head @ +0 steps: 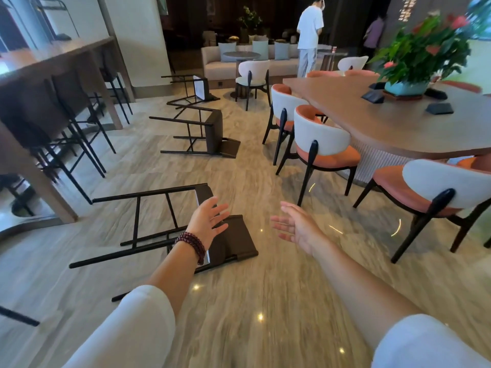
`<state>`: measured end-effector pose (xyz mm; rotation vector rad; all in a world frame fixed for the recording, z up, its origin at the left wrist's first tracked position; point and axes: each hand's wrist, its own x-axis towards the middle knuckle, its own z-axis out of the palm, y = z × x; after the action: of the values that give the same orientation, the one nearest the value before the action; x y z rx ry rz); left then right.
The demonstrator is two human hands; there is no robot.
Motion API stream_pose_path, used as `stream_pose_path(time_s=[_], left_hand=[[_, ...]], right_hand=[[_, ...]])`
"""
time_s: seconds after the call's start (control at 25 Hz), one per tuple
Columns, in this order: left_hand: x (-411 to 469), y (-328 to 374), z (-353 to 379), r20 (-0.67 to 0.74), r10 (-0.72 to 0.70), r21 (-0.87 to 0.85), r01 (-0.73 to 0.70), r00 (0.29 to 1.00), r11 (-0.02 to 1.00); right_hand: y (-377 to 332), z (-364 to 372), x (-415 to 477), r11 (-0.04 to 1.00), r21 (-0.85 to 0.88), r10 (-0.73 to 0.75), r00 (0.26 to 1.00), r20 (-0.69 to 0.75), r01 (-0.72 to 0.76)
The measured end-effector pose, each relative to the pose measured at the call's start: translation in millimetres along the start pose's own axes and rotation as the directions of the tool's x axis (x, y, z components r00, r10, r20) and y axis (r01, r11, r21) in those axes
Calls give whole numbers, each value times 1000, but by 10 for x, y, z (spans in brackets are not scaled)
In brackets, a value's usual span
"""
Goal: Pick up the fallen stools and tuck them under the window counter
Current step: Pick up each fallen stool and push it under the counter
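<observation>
Three dark bar stools lie on their sides on the marble floor, legs pointing left toward the window counter (57,58). The nearest stool (233,239) is just below my hands, a second stool (214,131) lies farther ahead, and a third stool (199,87) is beyond it. My left hand (208,221), a bead bracelet on its wrist, hovers open over the nearest stool's seat. My right hand (299,227) is open too, in the air to the right of that stool's backrest. Neither hand touches anything.
Upright stools (79,112) stand tucked under the counter on the left. A long wooden table (385,120) with a flower pot (406,87) and orange-white chairs (322,147) fills the right. A person in white (309,35) stands by a sofa (220,63) at the back.
</observation>
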<state>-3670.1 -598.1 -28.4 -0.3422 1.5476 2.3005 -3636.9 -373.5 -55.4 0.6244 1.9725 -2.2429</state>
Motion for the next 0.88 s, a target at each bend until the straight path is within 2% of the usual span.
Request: stream_pose_path(time_s=[0.4, 0.88], left_hand=[[1681, 91, 620, -44, -62, -11, 61, 997, 998], [3334, 165, 1604, -242, 5, -123, -36, 970, 992]], right_hand=[[-428, -462, 1712, 998, -29, 48, 999, -6, -49], [-1403, -1063, 3930, 972, -220, 126, 969, 211, -78]])
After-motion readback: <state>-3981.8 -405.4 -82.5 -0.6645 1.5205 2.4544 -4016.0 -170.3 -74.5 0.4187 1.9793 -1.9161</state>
